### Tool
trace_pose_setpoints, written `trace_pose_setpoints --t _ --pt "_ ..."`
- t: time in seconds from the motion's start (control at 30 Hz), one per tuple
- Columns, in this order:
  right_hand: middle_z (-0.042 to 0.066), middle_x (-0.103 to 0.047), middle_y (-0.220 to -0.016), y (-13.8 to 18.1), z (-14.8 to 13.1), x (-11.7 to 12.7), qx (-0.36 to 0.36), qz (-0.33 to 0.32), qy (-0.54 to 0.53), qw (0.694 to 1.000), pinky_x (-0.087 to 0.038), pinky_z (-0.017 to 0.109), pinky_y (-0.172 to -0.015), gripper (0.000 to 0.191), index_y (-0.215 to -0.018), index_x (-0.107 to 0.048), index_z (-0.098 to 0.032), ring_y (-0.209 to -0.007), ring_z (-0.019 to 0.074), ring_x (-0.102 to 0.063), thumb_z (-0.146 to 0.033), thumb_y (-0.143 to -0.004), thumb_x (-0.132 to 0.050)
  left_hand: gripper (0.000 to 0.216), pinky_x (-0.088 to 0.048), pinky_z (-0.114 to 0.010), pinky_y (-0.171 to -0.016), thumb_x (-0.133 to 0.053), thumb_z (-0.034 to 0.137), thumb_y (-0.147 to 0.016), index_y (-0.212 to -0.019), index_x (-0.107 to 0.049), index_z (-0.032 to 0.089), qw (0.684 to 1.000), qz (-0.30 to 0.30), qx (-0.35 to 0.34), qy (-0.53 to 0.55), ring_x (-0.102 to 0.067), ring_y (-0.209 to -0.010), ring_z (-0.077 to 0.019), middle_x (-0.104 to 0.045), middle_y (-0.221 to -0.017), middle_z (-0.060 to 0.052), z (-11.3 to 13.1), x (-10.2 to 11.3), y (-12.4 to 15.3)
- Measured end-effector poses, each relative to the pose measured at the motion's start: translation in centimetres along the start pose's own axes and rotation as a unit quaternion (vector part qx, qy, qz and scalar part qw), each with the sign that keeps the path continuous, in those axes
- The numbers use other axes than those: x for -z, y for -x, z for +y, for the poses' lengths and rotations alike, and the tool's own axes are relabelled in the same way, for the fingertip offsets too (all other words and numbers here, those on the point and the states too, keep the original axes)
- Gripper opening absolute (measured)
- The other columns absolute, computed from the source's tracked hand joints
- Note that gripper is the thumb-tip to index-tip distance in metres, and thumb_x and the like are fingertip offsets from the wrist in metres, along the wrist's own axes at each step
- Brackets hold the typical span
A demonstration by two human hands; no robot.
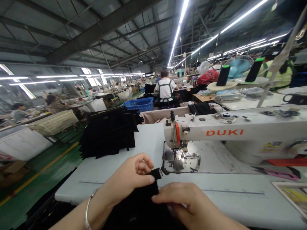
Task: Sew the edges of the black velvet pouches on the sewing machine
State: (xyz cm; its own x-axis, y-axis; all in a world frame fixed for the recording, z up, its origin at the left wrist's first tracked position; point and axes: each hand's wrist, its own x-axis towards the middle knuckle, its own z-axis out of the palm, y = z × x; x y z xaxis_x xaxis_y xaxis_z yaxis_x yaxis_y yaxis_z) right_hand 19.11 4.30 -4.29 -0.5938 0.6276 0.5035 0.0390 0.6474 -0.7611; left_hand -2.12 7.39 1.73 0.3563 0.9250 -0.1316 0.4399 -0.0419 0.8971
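Note:
My left hand (130, 179) is closed in a pinch on a piece of black fabric (144, 201), holding its small folded corner just in front of the presser foot (178, 156) of a white DUKI sewing machine (216, 132). My right hand (184, 203) lies on the same black fabric with its fingers pressed down on the cloth. A silver bangle sits on my left wrist. The fabric hangs over the near edge of the sewing table (120, 172).
A stack of black fabric pieces (109, 132) lies at the table's far left. Pink scissors (278, 173) lie to the right of the machine. Thread cones (223, 75) stand behind it. A blue crate (141, 103) and a seated worker (165, 89) are beyond.

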Motion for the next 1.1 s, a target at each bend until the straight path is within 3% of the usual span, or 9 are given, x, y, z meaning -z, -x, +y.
trace_pose_setpoints --t 0.07,0.17,0.3,0.4,0.5,0.63,0.77,0.9,1.1 --pt "0.002 -0.070 -0.102 0.1 2.3 -0.9 0.014 -0.046 0.142 0.989 -0.052 0.022 -0.079 0.039 -0.121 -0.062 -0.021 -0.089 0.0125 -0.065 -0.004 -0.089 -0.049 0.025 -0.044 -0.022 -0.061 -0.069 0.016 -0.071 -0.092 -0.055 0.016 0.997 -0.011 0.006 -0.075 -0.060 -0.065 -0.0139 -0.065 -0.072 0.001 -1.9 -0.1 -2.3" --pt "0.003 -0.065 -0.087 -0.4 6.0 -1.9 0.025 -0.107 0.356 0.928 -0.052 0.027 -0.070 0.019 -0.107 -0.066 -0.018 -0.079 0.0179 -0.061 -0.014 -0.090 -0.059 0.026 -0.040 -0.021 -0.055 -0.065 0.006 -0.068 -0.089 -0.055 0.016 0.989 0.030 0.002 -0.146 -0.057 -0.059 -0.0131 -0.059 -0.065 0.005 -5.4 -1.0 -6.6" --pt "0.008 -0.064 -0.098 -2.4 10.1 -1.0 0.005 -0.106 0.411 0.905 -0.049 0.036 -0.085 0.012 -0.088 -0.066 -0.015 -0.099 0.0239 -0.057 -0.016 -0.094 -0.056 0.024 -0.048 -0.030 -0.071 -0.066 0.005 -0.075 -0.095 -0.057 0.015 0.963 0.112 -0.037 -0.241 -0.061 -0.074 -0.0169 -0.061 -0.076 0.001 -8.4 -2.0 -12.3" --pt "0.010 -0.065 -0.099 -3.5 11.9 1.1 -0.010 -0.110 0.427 0.897 -0.047 0.036 -0.091 0.012 -0.093 -0.067 -0.013 -0.104 0.0241 -0.057 -0.010 -0.092 -0.055 0.017 -0.048 -0.043 -0.088 -0.065 0.021 -0.088 -0.102 -0.060 0.014 0.940 0.151 -0.078 -0.297 -0.060 -0.097 -0.0224 -0.062 -0.101 -0.006 -8.7 -2.7 -16.0" --pt "0.012 -0.066 -0.094 -3.3 12.5 3.2 -0.017 -0.124 0.435 0.892 -0.049 0.038 -0.088 0.013 -0.088 -0.067 -0.011 -0.099 0.0253 -0.060 -0.005 -0.088 -0.055 0.018 -0.048 -0.046 -0.093 -0.061 0.028 -0.093 -0.104 -0.061 0.013 0.925 0.152 -0.119 -0.328 -0.058 -0.106 -0.0238 -0.061 -0.112 -0.008 -8.3 -3.7 -18.3" --pt "0.012 -0.067 -0.099 -1.2 11.9 4.7 -0.014 -0.131 0.427 0.895 -0.048 0.037 -0.095 0.017 -0.091 -0.067 -0.012 -0.106 0.0239 -0.060 -0.007 -0.092 -0.050 0.011 -0.051 -0.041 -0.092 -0.058 0.017 -0.093 -0.100 -0.065 0.015 0.917 0.114 -0.169 -0.343 -0.062 -0.101 -0.0239 -0.066 -0.105 -0.009 -8.3 -5.6 -17.5" --pt "0.011 -0.067 -0.111 0.6 11.5 4.8 -0.020 -0.116 0.411 0.904 -0.042 0.035 -0.105 0.022 -0.107 -0.066 -0.013 -0.118 0.0213 -0.055 -0.011 -0.096 -0.047 0.028 -0.046 -0.044 -0.104 -0.052 0.008 -0.091 -0.114 -0.064 0.018 0.910 0.074 -0.212 -0.349 -0.057 -0.116 -0.0252 -0.063 -0.122 -0.010 -9.4 -6.5 -13.7" --pt "0.013 -0.067 -0.110 0.9 11.6 4.5 -0.021 -0.103 0.385 0.917 -0.045 0.040 -0.103 0.022 -0.107 -0.066 -0.012 -0.120 0.0237 -0.055 -0.010 -0.093 -0.048 0.049 -0.039 -0.047 -0.112 -0.042 0.002 -0.092 -0.139 -0.044 0.018 0.887 0.022 -0.263 -0.379 -0.045 -0.133 -0.0230 -0.049 -0.143 -0.011 -10.6 -6.5 -11.3" --pt "0.011 -0.068 -0.106 1.0 11.0 4.4 -0.017 -0.097 0.356 0.929 -0.050 0.038 -0.095 0.021 -0.099 -0.065 -0.015 -0.113 0.0219 -0.059 -0.007 -0.091 -0.047 0.051 -0.042 -0.043 -0.111 -0.039 0.002 -0.094 -0.142 -0.037 0.016 0.857 0.002 -0.279 -0.433 -0.043 -0.135 -0.0207 -0.046 -0.146 -0.012 -10.3 -6.4 -11.1"
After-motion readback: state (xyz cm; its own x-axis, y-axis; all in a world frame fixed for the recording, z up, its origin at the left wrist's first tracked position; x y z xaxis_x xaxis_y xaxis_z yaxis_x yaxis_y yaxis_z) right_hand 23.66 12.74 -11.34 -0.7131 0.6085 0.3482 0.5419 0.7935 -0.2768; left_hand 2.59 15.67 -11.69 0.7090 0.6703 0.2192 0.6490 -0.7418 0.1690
